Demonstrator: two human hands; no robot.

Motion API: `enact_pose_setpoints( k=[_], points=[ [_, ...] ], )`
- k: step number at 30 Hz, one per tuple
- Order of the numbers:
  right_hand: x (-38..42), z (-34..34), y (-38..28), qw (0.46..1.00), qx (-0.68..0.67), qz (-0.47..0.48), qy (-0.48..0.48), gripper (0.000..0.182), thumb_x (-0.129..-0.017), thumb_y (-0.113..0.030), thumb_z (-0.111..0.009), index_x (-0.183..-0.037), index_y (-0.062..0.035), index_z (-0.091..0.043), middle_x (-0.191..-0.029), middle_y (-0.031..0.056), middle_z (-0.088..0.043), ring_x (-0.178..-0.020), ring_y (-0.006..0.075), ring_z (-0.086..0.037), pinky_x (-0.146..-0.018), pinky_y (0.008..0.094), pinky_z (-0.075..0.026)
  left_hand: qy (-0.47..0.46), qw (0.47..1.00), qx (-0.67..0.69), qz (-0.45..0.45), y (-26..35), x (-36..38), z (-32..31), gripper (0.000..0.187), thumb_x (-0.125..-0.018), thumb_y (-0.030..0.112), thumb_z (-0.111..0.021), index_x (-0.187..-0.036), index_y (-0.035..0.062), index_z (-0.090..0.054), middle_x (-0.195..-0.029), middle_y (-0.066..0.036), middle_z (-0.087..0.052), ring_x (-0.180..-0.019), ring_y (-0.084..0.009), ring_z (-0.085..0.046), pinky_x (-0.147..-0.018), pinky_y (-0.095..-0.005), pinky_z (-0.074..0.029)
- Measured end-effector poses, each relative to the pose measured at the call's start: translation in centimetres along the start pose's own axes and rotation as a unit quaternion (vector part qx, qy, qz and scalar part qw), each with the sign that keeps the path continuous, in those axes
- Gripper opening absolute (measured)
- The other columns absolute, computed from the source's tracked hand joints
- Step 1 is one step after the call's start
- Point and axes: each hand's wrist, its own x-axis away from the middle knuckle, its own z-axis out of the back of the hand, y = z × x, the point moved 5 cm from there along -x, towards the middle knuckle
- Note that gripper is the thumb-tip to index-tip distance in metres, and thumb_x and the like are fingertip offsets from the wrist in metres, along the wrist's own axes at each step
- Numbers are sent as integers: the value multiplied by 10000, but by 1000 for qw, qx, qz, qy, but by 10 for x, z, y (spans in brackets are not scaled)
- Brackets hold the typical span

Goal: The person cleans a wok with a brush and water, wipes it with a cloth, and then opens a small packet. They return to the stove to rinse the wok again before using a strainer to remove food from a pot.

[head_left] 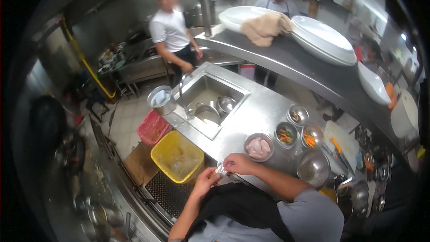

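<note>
Both hands (208, 180) (238, 164) hold a small white object (220, 169).

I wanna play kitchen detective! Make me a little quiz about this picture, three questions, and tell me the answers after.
1. True or false: the light brown cloth is inside the yellow bin.
2. Fill in the colour: the left hand and right hand hold a small ____ thing.
3. Which bowl is nearest the right hand?
A) the bowl of orange sticks
B) the bowl of pink raw meat
C) the bowl of orange and green pieces

Key: 1 false, it is up by the white dishes; 2 white; 3 B.
</note>
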Motion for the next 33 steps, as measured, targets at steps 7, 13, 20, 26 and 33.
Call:
enact_pose_setpoints(
  k=[7,13,20,26,33],
  points=[
    [-2,11,-8,998,-31,-58,24,201,-818,-209,-733,-950,-63,-695,-850,104,-683,-777,222,-655,-716,330,-512,-14,1000,4,8,-6,-7,0,319,-921,136,-666,-1217,51,-586,-991,-24,-666,-876,-103,-620,-694,-265,-527],
    [-13,8,3,997,-15,-69,11,219,-818,-190,-749,-967,-43,-683,-830,91,-685,-757,168,-639,-699,312,-504,0,1000,26,6,1,-9,1,305,-917,126,-666,-1204,54,-589,-988,-30,-666,-864,-108,-622,-685,-270,-524],
    [-27,34,10,984,-126,-126,19,201,-810,-117,-749,-985,-62,-668,-825,-12,-611,-802,72,-550,-718,247,-471,-34,996,76,-34,16,-26,-3,308,-913,148,-658,-1185,28,-576,-1029,-52,-666,-908,-135,-624,-742,-290,-519],
    [-34,76,-38,992,-34,-110,42,194,-807,-124,-732,-977,-55,-669,-816,-19,-613,-792,78,-553,-727,253,-461,-51,987,131,-72,25,-49,-8,416,-895,100,-690,-1269,-3,-539,-1078,-57,-658,-921,-120,-605,-774,-273,-499],
    [-33,96,-44,990,-15,-129,48,185,-800,-154,-742,-954,-72,-682,-806,15,-628,-768,117,-581,-721,280,-471,-65,983,152,-77,28,-58,-12,412,-882,44,-690,-1263,-4,-540,-1120,-55,-652,-977,-126,-594,-813,-279,-487]
  ],
)
